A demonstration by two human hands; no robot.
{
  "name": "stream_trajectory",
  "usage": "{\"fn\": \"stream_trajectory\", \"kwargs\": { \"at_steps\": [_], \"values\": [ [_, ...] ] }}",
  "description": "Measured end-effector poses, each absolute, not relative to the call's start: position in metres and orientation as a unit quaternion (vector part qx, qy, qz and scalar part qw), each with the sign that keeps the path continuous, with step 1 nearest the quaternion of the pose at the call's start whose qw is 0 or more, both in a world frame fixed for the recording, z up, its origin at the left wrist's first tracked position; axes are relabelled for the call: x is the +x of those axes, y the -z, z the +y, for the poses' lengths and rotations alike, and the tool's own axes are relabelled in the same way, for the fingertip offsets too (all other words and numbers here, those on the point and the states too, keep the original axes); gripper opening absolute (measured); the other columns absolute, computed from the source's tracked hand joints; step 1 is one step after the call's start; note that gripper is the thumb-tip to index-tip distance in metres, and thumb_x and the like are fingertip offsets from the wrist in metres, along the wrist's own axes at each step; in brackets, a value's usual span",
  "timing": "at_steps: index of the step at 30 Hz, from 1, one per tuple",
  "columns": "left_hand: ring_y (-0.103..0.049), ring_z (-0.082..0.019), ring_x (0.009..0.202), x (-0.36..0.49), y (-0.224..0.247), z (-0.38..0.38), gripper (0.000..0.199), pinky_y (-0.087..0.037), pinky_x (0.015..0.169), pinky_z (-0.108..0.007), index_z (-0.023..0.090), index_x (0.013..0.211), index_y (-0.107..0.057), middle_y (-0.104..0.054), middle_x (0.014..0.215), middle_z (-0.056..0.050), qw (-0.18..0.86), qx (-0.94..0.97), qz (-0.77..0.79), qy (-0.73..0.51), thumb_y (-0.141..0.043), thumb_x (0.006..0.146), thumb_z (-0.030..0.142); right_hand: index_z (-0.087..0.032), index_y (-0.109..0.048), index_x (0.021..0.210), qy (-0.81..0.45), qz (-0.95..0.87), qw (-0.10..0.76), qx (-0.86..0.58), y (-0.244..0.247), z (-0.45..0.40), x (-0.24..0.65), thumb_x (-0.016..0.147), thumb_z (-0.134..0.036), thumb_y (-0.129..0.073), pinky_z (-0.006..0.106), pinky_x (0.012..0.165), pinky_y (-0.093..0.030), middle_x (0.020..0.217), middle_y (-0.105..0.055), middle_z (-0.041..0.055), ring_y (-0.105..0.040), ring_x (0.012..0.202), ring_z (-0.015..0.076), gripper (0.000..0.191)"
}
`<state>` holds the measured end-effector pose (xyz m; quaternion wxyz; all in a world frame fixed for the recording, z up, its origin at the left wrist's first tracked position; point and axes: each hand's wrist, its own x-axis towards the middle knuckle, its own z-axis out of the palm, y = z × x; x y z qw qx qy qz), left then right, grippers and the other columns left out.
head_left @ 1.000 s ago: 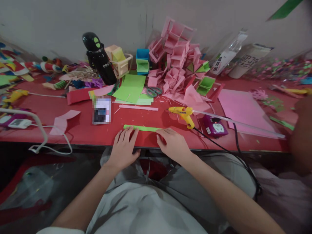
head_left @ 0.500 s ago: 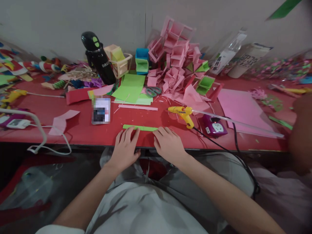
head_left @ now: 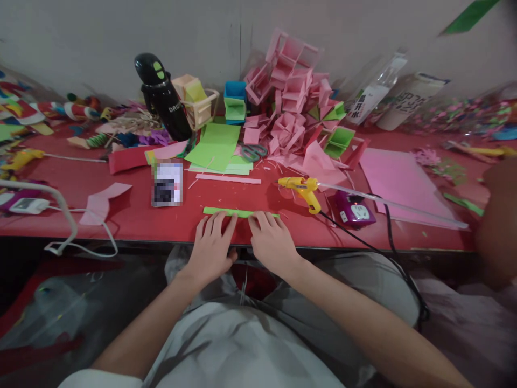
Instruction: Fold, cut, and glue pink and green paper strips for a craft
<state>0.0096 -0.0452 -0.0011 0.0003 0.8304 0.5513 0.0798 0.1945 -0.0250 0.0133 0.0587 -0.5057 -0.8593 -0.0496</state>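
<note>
A narrow bright green paper strip (head_left: pixel 242 214) lies flat near the front edge of the red table. On its left part rest the fingertips of my left hand (head_left: pixel 212 245), stretched out and slightly spread. The outstretched fingers of my right hand (head_left: pixel 273 242) press down on it further right, and its green end shows past them. A thin pink paper strip (head_left: pixel 228 179) lies behind it. To the right is a yellow hot glue gun (head_left: pixel 301 187) with a long clear glue stick in its back.
Grey scissors (head_left: pixel 253 153) and green sheets (head_left: pixel 216 145) lie behind, before a heap of folded pink paper pieces (head_left: pixel 297 89). A black bottle (head_left: pixel 165 105) stands left of them, above a phone (head_left: pixel 167 184). A purple power socket (head_left: pixel 355 210) sits right; another person's arm (head_left: pixel 498 221) is beyond.
My right hand has slid a little left along the green strip, toward my left hand, uncovering the strip's right end. The left hand has shifted slightly right.
</note>
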Motion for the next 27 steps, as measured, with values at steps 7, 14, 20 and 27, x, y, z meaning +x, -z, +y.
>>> {"fn": "stream_trajectory", "kwargs": {
  "at_steps": [7,14,20,27],
  "values": [
    [-0.038,-0.034,0.145,0.0113,0.0081,-0.0459,0.074,-0.022,0.122,-0.053,0.011,0.152,-0.037,-0.043,0.156,-0.018,0.009,0.839,0.531,-0.114,-0.058,0.083,0.025,-0.005,-0.056,0.134,0.039,-0.861,0.063,-0.504,-0.0063,-0.0268,0.1949,0.092,-0.011,-0.046,0.042,0.095,-0.045,0.13,-0.06,0.0191,-0.054,0.112,0.0305,0.044],
    [-0.04,-0.035,0.144,0.0112,0.0063,-0.0465,0.074,-0.026,0.119,-0.054,0.013,0.153,-0.037,-0.044,0.156,-0.018,0.016,0.838,0.532,-0.121,-0.059,0.084,0.026,-0.011,-0.054,0.139,0.031,-0.862,0.057,-0.502,-0.0107,-0.0267,0.1939,0.092,-0.011,-0.046,0.042,0.096,-0.047,0.134,-0.059,0.0176,-0.054,0.115,0.0307,0.048],
    [-0.037,-0.035,0.146,0.012,0.0058,-0.0459,0.07,-0.022,0.122,-0.055,0.011,0.15,-0.041,-0.046,0.154,-0.018,0.016,0.836,0.535,-0.118,-0.059,0.085,0.029,-0.008,-0.059,0.133,0.038,-0.864,0.055,-0.499,-0.0139,-0.0251,0.1932,0.09,-0.01,-0.048,0.041,0.094,-0.047,0.122,-0.063,0.0168,-0.056,0.109,0.0295,0.044],
    [-0.037,-0.033,0.147,0.0099,0.0086,-0.0455,0.074,-0.026,0.122,-0.052,0.012,0.154,-0.036,-0.045,0.155,-0.019,0.019,0.838,0.533,-0.117,-0.059,0.085,0.029,-0.011,-0.058,0.133,0.028,-0.867,0.064,-0.494,-0.0142,-0.025,0.197,0.09,-0.011,-0.049,0.041,0.094,-0.047,0.119,-0.063,0.0156,-0.056,0.109,0.0289,0.044]
  ]
}}
